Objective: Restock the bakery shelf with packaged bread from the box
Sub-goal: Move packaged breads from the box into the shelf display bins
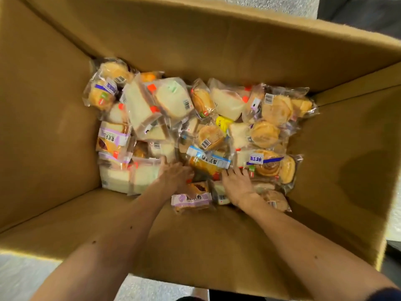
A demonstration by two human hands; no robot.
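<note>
A big cardboard box [65, 131] holds a heap of packaged bread: white sandwich slices [173, 98], round buns [263, 133], swirl rolls [265, 168]. Both my arms reach down into it. My left hand [174, 175] lies on the packs near the front, thumb spread out, its fingers against the left end of a blue-labelled loaf pack [208, 162]. My right hand [237, 183] rests with spread fingers at that pack's right end. A purple-labelled pack [192, 199] lies just below, between my wrists. Neither hand visibly grips anything.
The box's tall walls and flaps [217, 46] rise on all sides around the bread. Pale speckled floor [26, 276] shows outside the near left corner, and a dark object [364, 11] sits beyond the far right flap.
</note>
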